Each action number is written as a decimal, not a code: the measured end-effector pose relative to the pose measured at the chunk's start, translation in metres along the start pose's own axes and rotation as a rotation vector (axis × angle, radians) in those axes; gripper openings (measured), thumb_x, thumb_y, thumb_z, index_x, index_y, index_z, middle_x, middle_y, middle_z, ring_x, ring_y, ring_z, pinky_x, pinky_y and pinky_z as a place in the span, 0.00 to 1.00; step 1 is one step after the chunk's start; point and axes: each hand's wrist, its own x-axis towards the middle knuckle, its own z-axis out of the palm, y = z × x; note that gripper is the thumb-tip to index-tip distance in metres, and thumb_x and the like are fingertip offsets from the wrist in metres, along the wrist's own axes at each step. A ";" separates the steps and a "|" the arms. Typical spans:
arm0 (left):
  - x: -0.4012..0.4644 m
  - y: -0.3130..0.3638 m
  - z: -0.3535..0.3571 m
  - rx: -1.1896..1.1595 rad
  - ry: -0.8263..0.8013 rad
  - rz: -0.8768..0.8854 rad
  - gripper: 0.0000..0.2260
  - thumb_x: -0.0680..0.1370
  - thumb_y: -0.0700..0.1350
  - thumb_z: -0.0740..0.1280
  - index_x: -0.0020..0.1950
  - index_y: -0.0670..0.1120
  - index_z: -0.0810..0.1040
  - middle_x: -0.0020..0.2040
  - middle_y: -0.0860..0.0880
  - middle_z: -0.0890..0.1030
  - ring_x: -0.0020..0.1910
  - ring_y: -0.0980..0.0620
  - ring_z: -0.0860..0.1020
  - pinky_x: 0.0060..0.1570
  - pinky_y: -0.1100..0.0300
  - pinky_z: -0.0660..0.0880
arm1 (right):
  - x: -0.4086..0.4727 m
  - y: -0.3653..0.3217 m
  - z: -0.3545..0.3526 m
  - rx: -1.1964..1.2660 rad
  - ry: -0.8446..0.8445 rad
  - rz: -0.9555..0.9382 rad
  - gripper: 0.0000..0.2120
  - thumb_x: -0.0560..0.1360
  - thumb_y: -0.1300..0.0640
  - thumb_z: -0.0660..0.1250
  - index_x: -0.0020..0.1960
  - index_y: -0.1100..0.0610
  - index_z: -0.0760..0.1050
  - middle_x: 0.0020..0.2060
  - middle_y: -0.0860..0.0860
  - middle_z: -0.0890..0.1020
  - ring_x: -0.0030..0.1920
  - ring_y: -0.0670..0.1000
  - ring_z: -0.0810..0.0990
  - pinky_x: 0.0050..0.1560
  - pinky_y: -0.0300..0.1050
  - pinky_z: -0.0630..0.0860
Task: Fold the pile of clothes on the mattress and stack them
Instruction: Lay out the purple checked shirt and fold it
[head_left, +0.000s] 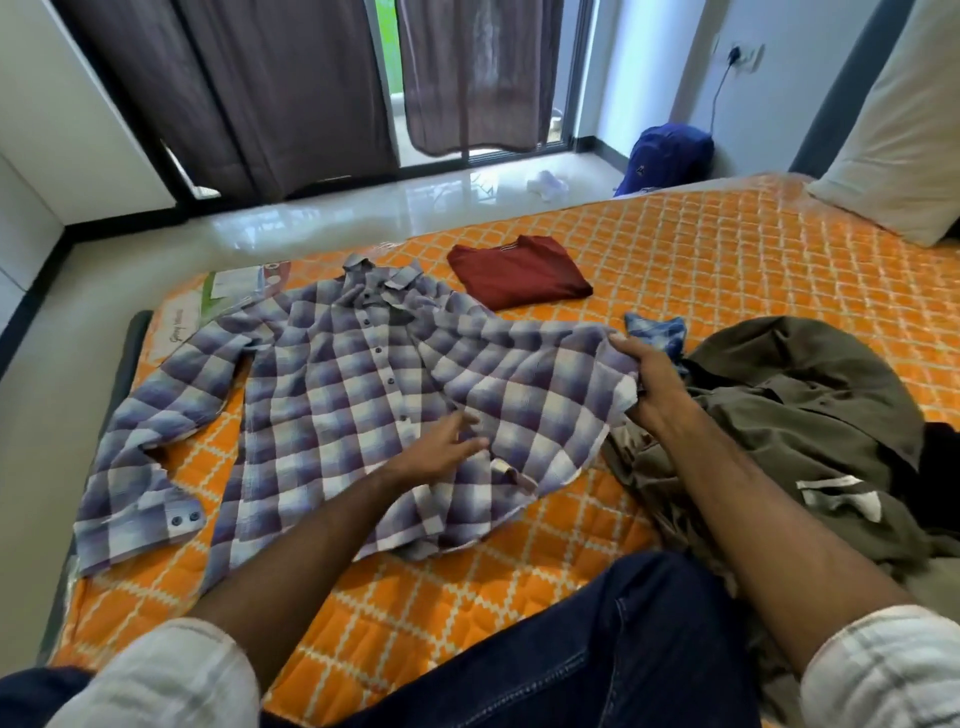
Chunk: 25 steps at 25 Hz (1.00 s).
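Note:
A purple and white checked shirt (332, 395) lies spread front-up on the orange quilted mattress (727, 270), collar at the far side, one sleeve stretched out to the left. My right hand (649, 384) grips the shirt's right sleeve and holds it lifted off the bed. My left hand (441, 447) rests with straight fingers on the shirt's front near the button line. A folded dark red garment (519, 273) sits beyond the shirt. A heap of unfolded olive clothes (789, 415) lies to my right, with a blue checked piece (657, 332) poking out of it.
A white pillow (898, 130) leans at the far right of the mattress. On the floor beyond stand a blue backpack (667, 156) and a white cloth (548, 184). Dark curtains (291, 88) hang over the glass door. My leg in dark jeans (597, 649) rests on the bed's near edge.

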 end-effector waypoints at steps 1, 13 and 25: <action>0.014 0.014 0.008 -0.232 0.020 -0.062 0.22 0.84 0.58 0.59 0.75 0.50 0.65 0.68 0.52 0.70 0.67 0.50 0.72 0.67 0.50 0.72 | -0.011 -0.009 0.006 0.093 -0.069 -0.046 0.11 0.81 0.57 0.65 0.60 0.61 0.77 0.47 0.57 0.84 0.47 0.57 0.84 0.52 0.55 0.82; 0.006 0.015 0.083 0.327 -0.129 0.012 0.20 0.82 0.46 0.65 0.71 0.37 0.72 0.69 0.37 0.74 0.67 0.40 0.73 0.71 0.47 0.65 | -0.046 0.067 0.072 -0.038 -0.432 0.173 0.17 0.75 0.61 0.71 0.63 0.63 0.79 0.59 0.59 0.82 0.59 0.58 0.81 0.68 0.55 0.72; -0.124 -0.079 -0.041 1.208 -0.122 0.177 0.23 0.79 0.62 0.61 0.68 0.51 0.67 0.63 0.49 0.73 0.57 0.49 0.73 0.57 0.51 0.71 | -0.048 0.164 0.106 -0.900 -0.463 -0.012 0.14 0.79 0.59 0.69 0.64 0.55 0.73 0.51 0.45 0.79 0.51 0.45 0.80 0.44 0.34 0.76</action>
